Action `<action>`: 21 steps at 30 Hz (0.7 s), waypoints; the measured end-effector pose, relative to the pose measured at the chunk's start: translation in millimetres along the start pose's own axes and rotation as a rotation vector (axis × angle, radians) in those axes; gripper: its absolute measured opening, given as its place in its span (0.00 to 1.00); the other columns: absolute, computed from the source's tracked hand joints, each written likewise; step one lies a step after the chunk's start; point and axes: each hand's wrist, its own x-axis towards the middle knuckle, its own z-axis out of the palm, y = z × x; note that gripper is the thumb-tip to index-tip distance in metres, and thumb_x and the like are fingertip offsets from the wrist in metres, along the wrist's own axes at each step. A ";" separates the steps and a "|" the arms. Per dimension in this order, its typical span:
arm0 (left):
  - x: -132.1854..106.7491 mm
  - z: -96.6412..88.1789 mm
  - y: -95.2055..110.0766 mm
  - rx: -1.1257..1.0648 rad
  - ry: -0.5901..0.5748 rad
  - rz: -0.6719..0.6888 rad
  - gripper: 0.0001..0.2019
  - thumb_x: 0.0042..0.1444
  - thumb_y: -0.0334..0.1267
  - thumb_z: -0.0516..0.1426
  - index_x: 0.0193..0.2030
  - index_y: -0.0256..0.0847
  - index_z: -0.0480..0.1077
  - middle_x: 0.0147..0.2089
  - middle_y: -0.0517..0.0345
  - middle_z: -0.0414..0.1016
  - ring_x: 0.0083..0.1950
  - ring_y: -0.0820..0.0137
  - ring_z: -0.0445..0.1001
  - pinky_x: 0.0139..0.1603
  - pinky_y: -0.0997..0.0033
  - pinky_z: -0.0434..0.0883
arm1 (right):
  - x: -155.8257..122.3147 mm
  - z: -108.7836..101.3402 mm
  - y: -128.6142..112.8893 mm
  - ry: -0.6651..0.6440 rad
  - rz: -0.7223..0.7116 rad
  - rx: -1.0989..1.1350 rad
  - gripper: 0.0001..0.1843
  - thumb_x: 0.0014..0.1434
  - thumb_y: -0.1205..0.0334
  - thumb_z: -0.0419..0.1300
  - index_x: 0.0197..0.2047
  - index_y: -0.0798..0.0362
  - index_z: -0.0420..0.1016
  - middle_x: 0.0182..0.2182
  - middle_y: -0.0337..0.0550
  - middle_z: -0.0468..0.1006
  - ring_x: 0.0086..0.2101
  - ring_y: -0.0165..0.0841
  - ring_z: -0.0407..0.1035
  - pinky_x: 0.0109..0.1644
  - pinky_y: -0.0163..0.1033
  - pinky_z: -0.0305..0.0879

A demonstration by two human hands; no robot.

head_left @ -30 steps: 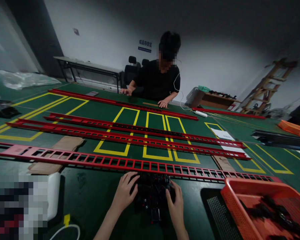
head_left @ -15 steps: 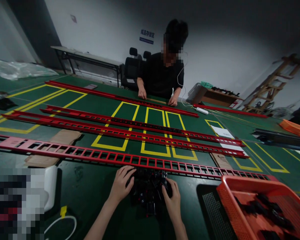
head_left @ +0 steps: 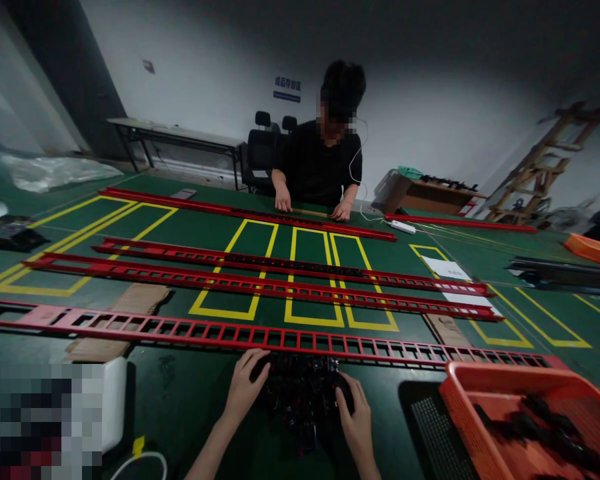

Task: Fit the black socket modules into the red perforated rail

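Note:
A heap of small, glossy black parts [head_left: 300,400] lies on the green table just in front of me; its single pieces are too dark to tell apart. My left hand [head_left: 247,383] curves along the heap's left side, thumb and fingers apart. On the opposite side my right hand [head_left: 355,403] cups the heap's edge, also with thumb and fingers apart and dark parts between them. Right behind the heap runs a long red slotted rail [head_left: 210,331], its row of rectangular openings facing up. Neither hand is on the rail.
Beyond lie more red rails [head_left: 275,291], some with black pieces in them. Cardboard [head_left: 140,307] sits under the near rail's left part. An orange basket [head_left: 480,400] with black parts stands at right. A co-worker [head_left: 320,163] handles a far rail. A white object [head_left: 114,403] is at left.
The view has tilted, so the table appears slightly lower. My hands stay around the heap, the right one a little further out. The co-worker's hands remain at the far rail.

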 end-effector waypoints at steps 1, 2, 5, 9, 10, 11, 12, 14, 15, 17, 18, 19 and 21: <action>0.3 -0.2 0.3 -0.013 -0.003 0.004 0.12 0.56 0.44 0.54 0.43 0.47 0.74 0.44 0.55 0.74 0.47 0.63 0.74 0.50 0.57 0.72 | 0.5 -0.1 1.4 0.003 -0.003 0.005 0.17 0.58 0.50 0.54 0.45 0.50 0.74 0.42 0.47 0.77 0.45 0.41 0.72 0.49 0.46 0.69; 0.6 -0.5 0.4 -0.027 -0.004 0.004 0.12 0.56 0.44 0.54 0.44 0.47 0.74 0.44 0.54 0.74 0.48 0.64 0.74 0.50 0.57 0.72 | 1.2 -0.3 2.8 0.000 -0.003 0.010 0.17 0.58 0.50 0.54 0.45 0.50 0.74 0.42 0.47 0.77 0.45 0.42 0.72 0.49 0.47 0.69; 0.7 -1.5 1.0 -0.067 -0.008 0.003 0.12 0.56 0.43 0.54 0.45 0.47 0.73 0.46 0.54 0.74 0.48 0.65 0.73 0.51 0.59 0.72 | 4.1 -1.1 5.7 -0.012 0.011 0.032 0.19 0.57 0.49 0.54 0.45 0.51 0.74 0.43 0.48 0.77 0.46 0.42 0.71 0.50 0.48 0.68; -0.5 -0.9 4.0 -0.084 0.018 0.005 0.11 0.56 0.42 0.55 0.44 0.45 0.73 0.46 0.54 0.73 0.49 0.65 0.73 0.51 0.60 0.71 | 7.1 -2.0 7.5 -0.010 0.042 0.073 0.21 0.56 0.47 0.55 0.45 0.52 0.75 0.44 0.49 0.77 0.47 0.43 0.70 0.52 0.49 0.67; -1.1 -0.3 4.9 -0.079 0.022 0.009 0.11 0.56 0.42 0.55 0.44 0.45 0.73 0.46 0.54 0.73 0.49 0.65 0.73 0.51 0.61 0.71 | 7.5 -2.2 8.3 -0.006 0.054 0.085 0.21 0.55 0.47 0.55 0.45 0.52 0.75 0.45 0.49 0.78 0.48 0.44 0.70 0.52 0.49 0.66; -1.6 0.2 5.6 -0.069 0.028 0.018 0.11 0.56 0.42 0.55 0.45 0.45 0.72 0.46 0.55 0.73 0.49 0.65 0.73 0.51 0.61 0.71 | 7.7 -2.4 9.2 -0.002 0.068 0.096 0.22 0.54 0.46 0.56 0.45 0.52 0.75 0.45 0.49 0.78 0.48 0.44 0.70 0.52 0.49 0.66; -1.8 0.5 6.0 -0.054 0.048 0.038 0.11 0.56 0.42 0.56 0.45 0.45 0.72 0.46 0.55 0.73 0.49 0.65 0.73 0.51 0.61 0.71 | 7.9 -2.6 10.4 0.009 0.086 0.104 0.22 0.54 0.45 0.56 0.44 0.52 0.75 0.45 0.49 0.78 0.48 0.45 0.70 0.52 0.49 0.66; -0.1 -0.9 5.2 -0.002 0.144 0.095 0.11 0.58 0.42 0.54 0.45 0.45 0.72 0.45 0.54 0.73 0.48 0.65 0.72 0.50 0.60 0.71 | 8.2 -3.4 13.1 0.042 0.123 0.115 0.24 0.52 0.44 0.58 0.44 0.53 0.76 0.44 0.49 0.79 0.47 0.45 0.71 0.51 0.49 0.67; 2.5 -3.0 3.8 0.035 0.211 0.134 0.11 0.59 0.41 0.53 0.45 0.44 0.72 0.45 0.54 0.73 0.48 0.65 0.72 0.51 0.60 0.71 | 8.3 -3.9 14.2 0.064 0.137 0.119 0.24 0.51 0.44 0.58 0.43 0.53 0.76 0.43 0.49 0.79 0.47 0.45 0.71 0.51 0.49 0.67; 11.9 -10.0 -1.4 0.128 0.315 0.223 0.12 0.62 0.38 0.49 0.46 0.44 0.71 0.44 0.53 0.74 0.48 0.66 0.72 0.52 0.59 0.70 | 8.5 -5.1 15.8 0.110 0.150 0.128 0.25 0.50 0.43 0.58 0.42 0.53 0.77 0.43 0.49 0.80 0.46 0.45 0.71 0.50 0.48 0.67; 18.6 -14.2 -4.9 0.186 0.321 0.279 0.12 0.62 0.37 0.48 0.47 0.44 0.71 0.45 0.53 0.74 0.49 0.66 0.72 0.54 0.57 0.68 | 8.6 -5.7 16.2 0.127 0.153 0.132 0.25 0.50 0.43 0.58 0.42 0.53 0.77 0.42 0.49 0.80 0.46 0.45 0.72 0.50 0.48 0.67; 26.1 -18.5 -8.8 0.251 0.294 0.323 0.13 0.62 0.36 0.48 0.48 0.45 0.70 0.47 0.53 0.74 0.51 0.65 0.71 0.58 0.54 0.65 | 8.7 -6.3 16.3 0.140 0.157 0.134 0.25 0.50 0.43 0.58 0.42 0.54 0.77 0.42 0.49 0.80 0.46 0.45 0.71 0.50 0.47 0.67; 41.4 -25.4 -16.7 0.397 0.259 0.369 0.14 0.61 0.38 0.49 0.51 0.45 0.69 0.51 0.52 0.73 0.54 0.62 0.69 0.61 0.51 0.62 | 8.7 -7.2 16.3 0.153 0.177 0.133 0.25 0.50 0.43 0.58 0.41 0.54 0.77 0.42 0.48 0.80 0.46 0.45 0.72 0.50 0.47 0.68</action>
